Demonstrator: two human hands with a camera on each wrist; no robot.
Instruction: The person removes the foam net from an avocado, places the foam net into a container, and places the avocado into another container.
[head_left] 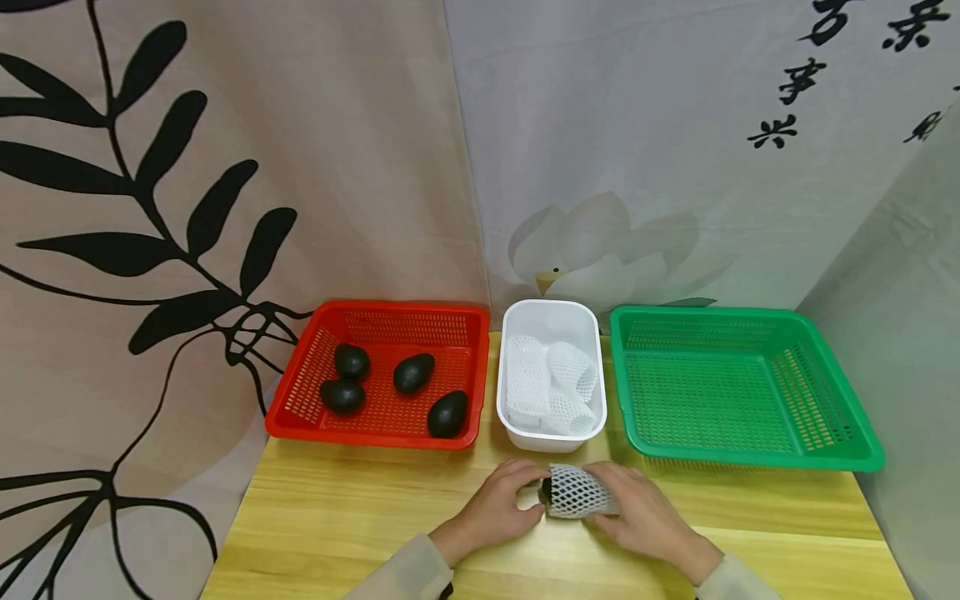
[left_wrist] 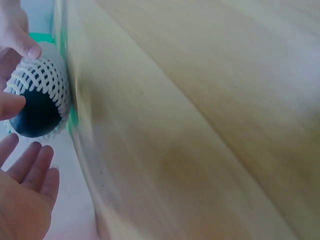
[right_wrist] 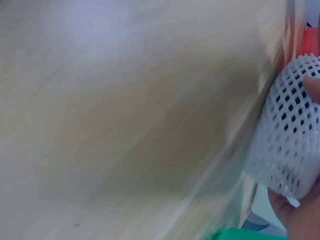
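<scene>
A dark avocado sits partly inside a white foam net sleeve, low over the front of the table. My right hand grips the sleeve at its right end, fingers over the top and thumb along the near side. At the opposite end, where the fruit's dark end shows, is my left hand. Its thumb lies at the avocado and the sleeve's edge in the left wrist view, while the other fingers extend loosely below. Mesh covers most of the fruit in the right wrist view.
Several avocados lie in a red basket at the back left. Behind the hands stands a white tub with more foam sleeves. A green basket is at the right, and a printed curtain hangs behind the table.
</scene>
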